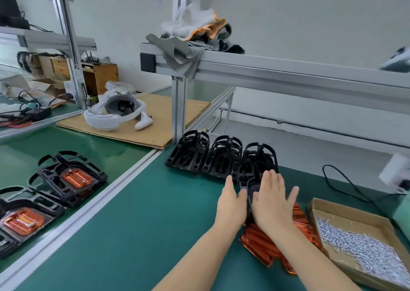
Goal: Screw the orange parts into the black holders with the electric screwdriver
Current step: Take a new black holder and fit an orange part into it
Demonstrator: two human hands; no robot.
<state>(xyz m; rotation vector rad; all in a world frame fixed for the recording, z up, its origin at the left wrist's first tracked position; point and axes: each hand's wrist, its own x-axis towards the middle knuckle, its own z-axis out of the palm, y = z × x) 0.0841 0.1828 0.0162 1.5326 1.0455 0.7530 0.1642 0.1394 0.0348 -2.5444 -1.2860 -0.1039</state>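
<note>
Both hands are reaching forward over the green desk (137,213), with the cardboard screw box (319,211) taken here as the landmark. The left hand (230,204) is hovering left of the box, fingers straight and loosely spread, gripping nothing; its fingertips are lying at the near edge of the closest black holder (258,164). The right hand (271,199) is lying between the left hand and the box, fingers likewise extended and open, palm down over that holder's near end; whether it is pressing on the part or only hovering cannot be told.

Three stacks of black holders are standing in a row beyond and to the left of the box, probably lined up there so each can be drawn toward the worker in turn. The orange parts (273,246) are lying in a pile just beside the box's left wall, partly under the right forearm, keeping parts and screws (363,246) together within one short reach. The screws are filling the box loosely.

Finished assemblies (73,180), orange inserts seated in black frames, are resting well to the left of the box on the neighbouring surface, apparently set aside as done work. A black cable (346,184) is running behind the box; no electric screwdriver can be made out. The step in hand is judged to be fetching the next holder, with many still to assemble.
</note>
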